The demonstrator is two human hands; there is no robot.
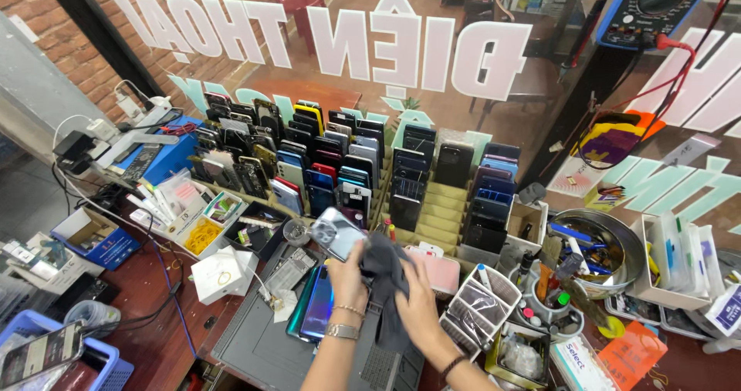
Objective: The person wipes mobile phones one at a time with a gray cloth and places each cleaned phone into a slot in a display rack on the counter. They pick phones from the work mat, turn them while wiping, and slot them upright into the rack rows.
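The left hand (346, 277) is closed around the lower edge of a phone (336, 233), holding it tilted with its glossy back and camera cluster turned up toward the head camera; a metal watch and a thin bracelet sit on that wrist; the right hand (417, 302), just beside it at about three o'clock, has its fingers curled into a dark grey cloth (384, 277), which hangs bunched between the two hands and touches the phone's right edge — how tightly the fingers pinch it cannot be told, since the cloth hides them; both hands hover above a grey work mat (266, 346), and directly under the left wrist, at six o'clock from the held phone, lies an iridescent blue-green phone (315, 306), flat on the mat; at nine o'clock from the hands stands a small white box (223, 274), with a tray of yellow rubber bands (204, 235) just beyond it; at twelve o'clock a stepped wooden rack (449, 204) carries rows of upright phones against the glass — the right-hand slots partly bare; at three o'clock a metal bowl (627, 240) holds pens and tools.
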